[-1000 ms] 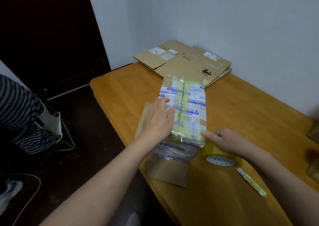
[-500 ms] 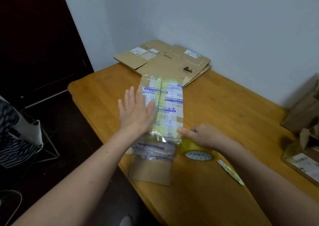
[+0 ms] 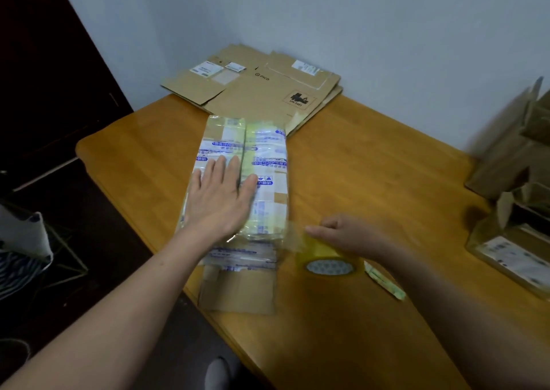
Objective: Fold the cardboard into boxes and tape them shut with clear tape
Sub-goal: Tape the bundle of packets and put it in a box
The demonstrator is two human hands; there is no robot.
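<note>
Cardboard (image 3: 262,148) under left hand (image 3: 221,199), overhanging table (image 3: 372,166) (near edge)

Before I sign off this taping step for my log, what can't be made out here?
Head view:
Tape roll: top hidden by the right hand gripping it; its loose strip is blurred.
Taped cardboard: print too blurred to read; the left hand covers its middle.
Boxes at right: motion-blurred, cut off by the frame edge.
</note>
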